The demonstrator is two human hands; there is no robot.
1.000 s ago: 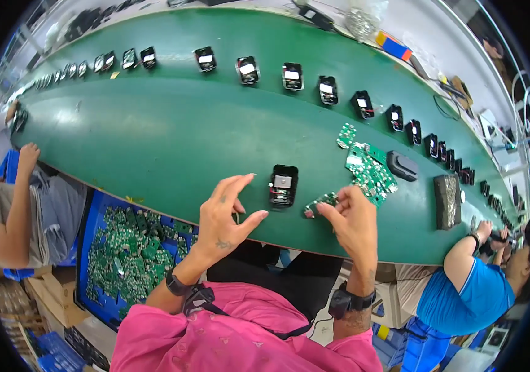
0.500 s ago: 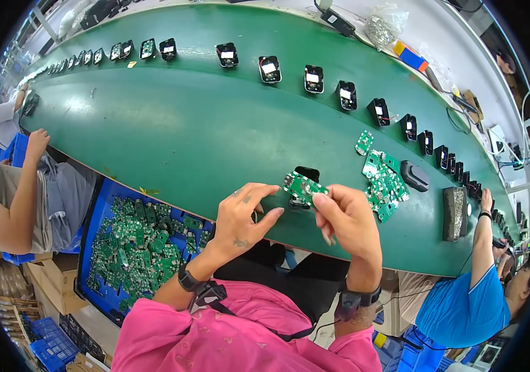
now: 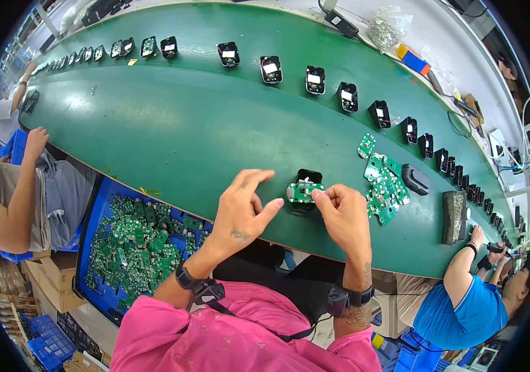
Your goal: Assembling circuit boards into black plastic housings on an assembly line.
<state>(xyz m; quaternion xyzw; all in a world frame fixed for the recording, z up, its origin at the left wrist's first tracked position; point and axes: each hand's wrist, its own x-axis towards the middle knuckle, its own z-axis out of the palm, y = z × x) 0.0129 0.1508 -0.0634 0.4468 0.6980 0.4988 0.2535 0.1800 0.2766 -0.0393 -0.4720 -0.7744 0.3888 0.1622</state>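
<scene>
Between finger and thumb my right hand (image 3: 344,214) pinches the right end of a green circuit board (image 3: 304,193). The board lies over the near part of a black plastic housing (image 3: 309,176) on the green table. Something small and white shows in the housing just behind the board; whether the board touches the housing I cannot tell. Just left of the board is my left hand (image 3: 240,208), with its fingers apart and nothing in them. To the right of my right hand, loose green circuit boards (image 3: 384,186) lie in a pile.
A row of black housings (image 3: 315,80) runs along the table's far side. Right of the pile sit a black case (image 3: 415,178) and a dark grey block (image 3: 454,217). A blue tray (image 3: 85,263) of boards is at the lower left. Co-workers sit on both sides.
The board has turned from tilted to nearly level and come over the housing. My right hand has shifted slightly left. The co-worker's arm at right has drawn back from the far row.
</scene>
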